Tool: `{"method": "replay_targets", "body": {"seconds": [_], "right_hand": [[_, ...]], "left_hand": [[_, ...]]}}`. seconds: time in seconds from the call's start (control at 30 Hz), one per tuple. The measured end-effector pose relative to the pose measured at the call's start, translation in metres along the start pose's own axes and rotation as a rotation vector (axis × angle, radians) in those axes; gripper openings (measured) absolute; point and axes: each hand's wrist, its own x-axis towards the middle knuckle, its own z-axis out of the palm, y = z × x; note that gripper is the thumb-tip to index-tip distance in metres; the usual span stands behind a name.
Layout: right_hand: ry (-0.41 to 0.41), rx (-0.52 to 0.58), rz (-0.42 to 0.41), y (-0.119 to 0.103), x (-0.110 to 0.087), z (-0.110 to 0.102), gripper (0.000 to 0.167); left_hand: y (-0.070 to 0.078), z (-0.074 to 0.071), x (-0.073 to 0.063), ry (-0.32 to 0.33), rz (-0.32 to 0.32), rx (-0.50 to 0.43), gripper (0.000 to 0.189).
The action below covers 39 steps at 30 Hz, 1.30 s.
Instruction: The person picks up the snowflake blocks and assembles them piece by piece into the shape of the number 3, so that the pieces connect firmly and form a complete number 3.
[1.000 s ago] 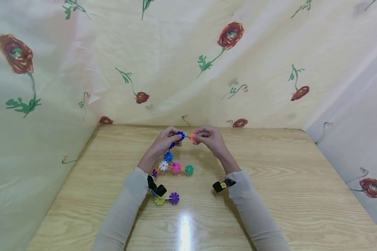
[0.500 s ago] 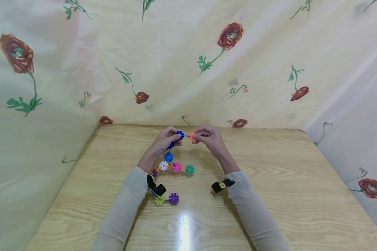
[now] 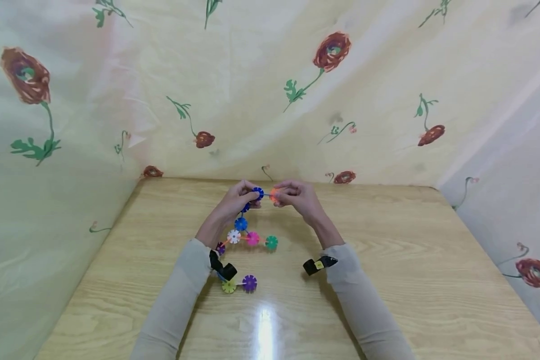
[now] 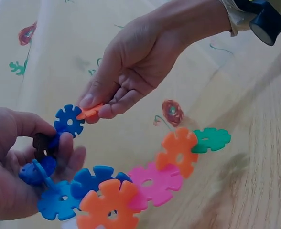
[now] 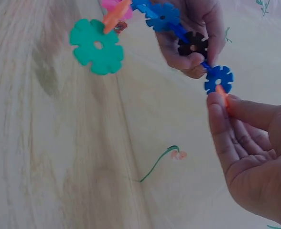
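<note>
A chain of notched plastic snowflake discs runs between the hands and down toward the table. My left hand (image 3: 233,202) pinches a dark blue disc (image 3: 258,192) between thumb and fingers. Between thumb and forefinger, my right hand (image 3: 300,200) grips an orange disc (image 4: 91,112). That orange disc slots into the edge of a blue disc (image 4: 62,116) seen edge-on from the head. Below the left hand, the chain goes on through a blue disc (image 3: 240,220) and a white disc (image 3: 231,234). A branch leads right through a pink disc (image 4: 164,188) to a green disc (image 5: 86,53).
Nearer the body, partly hidden under the left forearm, the chain shows a dark purple disc (image 3: 221,246), a yellow-green disc (image 3: 225,288) and a purple disc (image 3: 246,287). A flowered cloth (image 3: 252,100) hangs behind the wooden table (image 3: 409,250).
Both hands stay nearly in place with the same grips. The right hand and its orange disc have shifted very slightly left, closer to the left hand.
</note>
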Motion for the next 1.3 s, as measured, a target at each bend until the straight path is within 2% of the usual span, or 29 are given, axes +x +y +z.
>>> {"method": "replay_targets", "body": {"seconds": [0.1, 0.2, 0.37, 0.43, 0.6, 0.73, 0.87, 1.03, 1.17, 1.3], "right_hand": [[-0.019, -0.025, 0.026, -0.001, 0.0, -0.001, 0.028], [-0.026, -0.049, 0.042, -0.004, 0.0, -0.003, 0.027], [0.008, -0.048, 0.082, -0.007, -0.002, -0.016, 0.03], [0.029, -0.038, 0.1, -0.007, -0.004, -0.024, 0.032], [0.088, -0.026, 0.135, -0.003, -0.009, -0.04, 0.034], [0.13, -0.021, 0.145, 0.003, -0.014, -0.051, 0.036], [0.174, -0.021, 0.145, 0.01, -0.021, -0.062, 0.038], [0.189, -0.049, 0.191, 0.021, -0.032, -0.076, 0.038], [0.134, -0.163, 0.193, 0.028, -0.041, -0.088, 0.038], [0.032, -0.263, 0.18, 0.029, -0.051, -0.099, 0.039]], "left_hand": [[0.0, -0.003, 0.0, -0.02, -0.044, 0.063, 0.024], [0.003, -0.009, -0.003, -0.054, -0.078, 0.174, 0.034], [0.006, -0.023, -0.011, -0.115, -0.09, 0.273, 0.046], [0.005, -0.03, -0.015, -0.14, -0.082, 0.303, 0.048], [-0.002, -0.048, -0.03, -0.167, -0.083, 0.448, 0.053], [-0.009, -0.056, -0.04, -0.18, -0.164, 0.501, 0.054], [-0.016, -0.058, -0.046, -0.19, -0.221, 0.513, 0.049], [-0.024, -0.05, -0.051, -0.221, -0.275, 0.474, 0.039], [-0.028, -0.041, -0.055, -0.26, -0.322, 0.395, 0.036], [-0.029, -0.033, -0.056, -0.271, -0.344, 0.318, 0.038]]}}
